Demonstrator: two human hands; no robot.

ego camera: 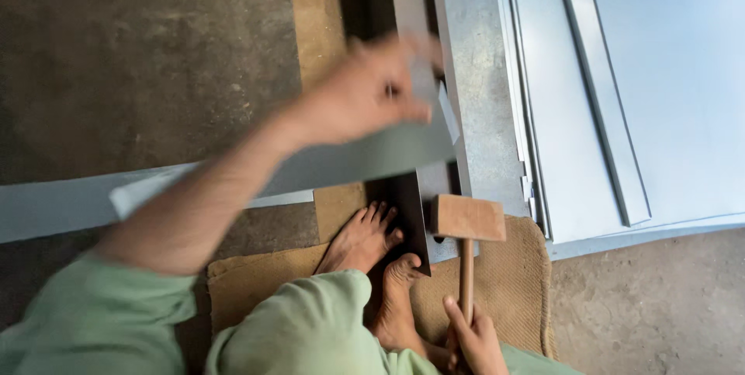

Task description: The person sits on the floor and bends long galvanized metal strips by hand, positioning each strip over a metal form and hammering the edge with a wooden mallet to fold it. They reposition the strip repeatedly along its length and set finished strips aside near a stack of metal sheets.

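My left hand point(365, 92) reaches forward, blurred, and grips the end of a long grey sheet-metal strip point(70, 204) that runs from the left edge toward the centre. My right hand point(471, 336) holds the handle of a wooden mallet point(468, 220) upright near the bottom, its block head just above a woven mat point(516, 282). A dark steel angle bar point(407, 189) lies between the hands, running away from me. My bare feet rest on the mat, beside the bar's near end.
A large grey metal sheet panel point(683, 72) with a raised flat strip point(601, 88) fills the right side. A wooden plank point(317, 26) lies left of the dark bar. Bare concrete floor point(140, 57) is at the left and lower right.
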